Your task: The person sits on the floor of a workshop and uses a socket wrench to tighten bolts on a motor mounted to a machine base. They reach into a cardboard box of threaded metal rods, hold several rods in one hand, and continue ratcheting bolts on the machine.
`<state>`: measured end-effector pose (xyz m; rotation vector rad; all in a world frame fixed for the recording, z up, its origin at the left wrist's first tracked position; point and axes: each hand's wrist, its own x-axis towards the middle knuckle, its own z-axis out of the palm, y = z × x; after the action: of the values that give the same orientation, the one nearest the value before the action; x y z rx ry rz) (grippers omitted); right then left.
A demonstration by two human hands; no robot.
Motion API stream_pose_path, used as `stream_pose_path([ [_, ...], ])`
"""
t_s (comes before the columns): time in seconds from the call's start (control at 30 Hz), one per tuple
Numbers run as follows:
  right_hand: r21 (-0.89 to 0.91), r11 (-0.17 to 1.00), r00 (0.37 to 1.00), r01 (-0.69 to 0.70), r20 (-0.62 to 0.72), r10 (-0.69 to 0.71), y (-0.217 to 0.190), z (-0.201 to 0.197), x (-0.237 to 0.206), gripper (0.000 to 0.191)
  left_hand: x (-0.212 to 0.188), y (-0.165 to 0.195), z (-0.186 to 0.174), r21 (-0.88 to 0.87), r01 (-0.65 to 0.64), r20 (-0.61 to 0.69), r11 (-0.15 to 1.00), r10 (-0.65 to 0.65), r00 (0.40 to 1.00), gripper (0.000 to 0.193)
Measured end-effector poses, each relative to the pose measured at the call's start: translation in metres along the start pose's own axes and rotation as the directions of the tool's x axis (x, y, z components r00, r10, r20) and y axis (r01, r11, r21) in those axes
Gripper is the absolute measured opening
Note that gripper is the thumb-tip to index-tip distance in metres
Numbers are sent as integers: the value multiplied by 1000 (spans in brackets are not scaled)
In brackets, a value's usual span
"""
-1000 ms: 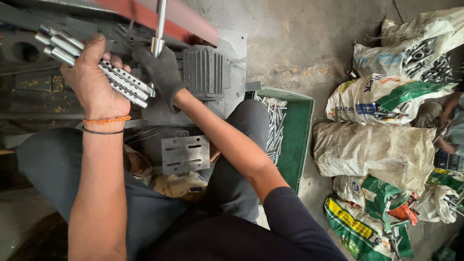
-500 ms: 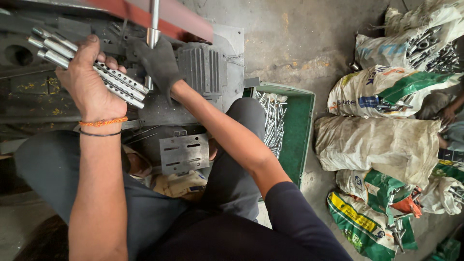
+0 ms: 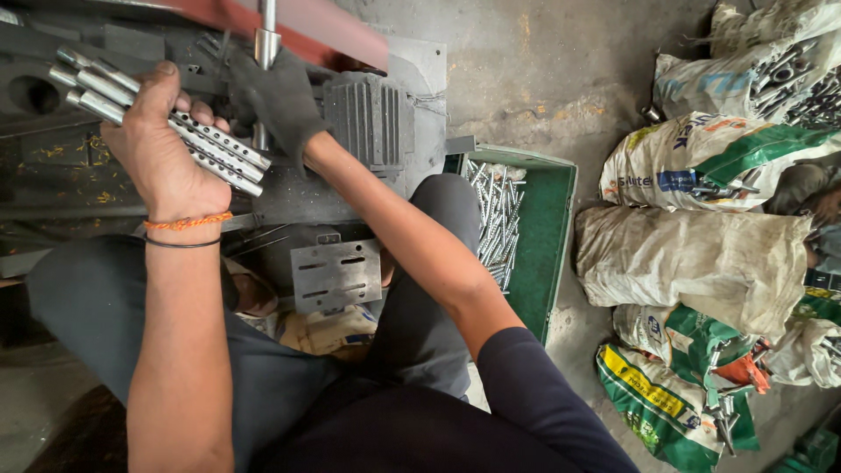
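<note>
Left hand (image 3: 162, 162): grip closed round a bundle of perforated steel tubes (image 3: 153, 114), ends sticking out both sides.
Right hand (image 3: 276, 96): gloved grip wrapped round an upright metal rod (image 3: 265, 44).
Green tray (image 3: 547, 228): held loose tubes, well right of both hands.

left hand (image 3: 158, 153) is bare, up around 10 o'clock, fingers curled shut in a tight fist grip, thumb on top, two thin bands on the wrist. forearm runs pretty much straight down toward 6. right hand (image 3: 276, 96) is in a dark glove near 11 o'clock, fingers wrapped closed, knuckles facing the camera. right forearm is bare and angles down to about 4 o'clock, elbow bent, dark sleeve on the upper arm
</note>
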<state>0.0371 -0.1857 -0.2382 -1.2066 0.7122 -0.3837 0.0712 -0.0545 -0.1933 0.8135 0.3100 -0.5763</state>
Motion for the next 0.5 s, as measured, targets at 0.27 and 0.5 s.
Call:
stream_pose_path([
  [0.27,95,995,996,14,83,-22,-7,-7,6,18,-1,0,0,-15,23,-11,1000,-23,1000,21],
  [0.5,138,985,993,-104,76,94,-16,-10,1,21,1,0,-3,-8,23,-7,1000,-23,1000,19],
])
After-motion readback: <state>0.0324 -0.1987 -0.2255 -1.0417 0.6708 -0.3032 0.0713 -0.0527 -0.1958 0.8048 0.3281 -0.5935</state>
